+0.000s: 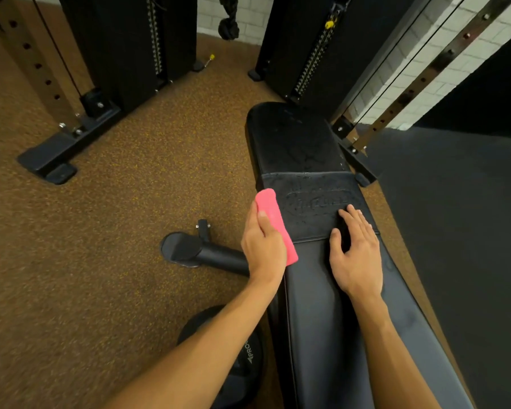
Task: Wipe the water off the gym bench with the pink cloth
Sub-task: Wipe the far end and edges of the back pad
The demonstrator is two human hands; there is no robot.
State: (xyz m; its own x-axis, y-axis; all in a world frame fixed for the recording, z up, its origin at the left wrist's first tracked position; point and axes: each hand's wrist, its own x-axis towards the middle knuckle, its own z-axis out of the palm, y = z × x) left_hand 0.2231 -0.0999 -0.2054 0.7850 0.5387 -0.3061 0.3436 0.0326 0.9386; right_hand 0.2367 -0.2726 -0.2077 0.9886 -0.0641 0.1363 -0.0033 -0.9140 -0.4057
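We see a brown speckled rubber floor (115, 231) filling most of the view, with a darker grey strip along its right side. At the far end stand two tall black weight-stack towers (124, 48) of a cable machine.

A long black padded gym bench (322, 320) runs away from us. Its near pad looks smooth, while beads of water (304, 154) cover the far pad and the embossed middle panel. Left of the bench lie a round black weight plate (233, 364) with white lettering and the bench's black tubular foot (216, 255).

The person's right hand (356, 252) lies palm down on the bench with its fingers straight, across the seam of the middle panel. The left hand (263, 246) grips a rolled pink cloth (273, 214) at the bench's left edge. Its thumb is laid on top and its fingers are hidden behind the cloth.
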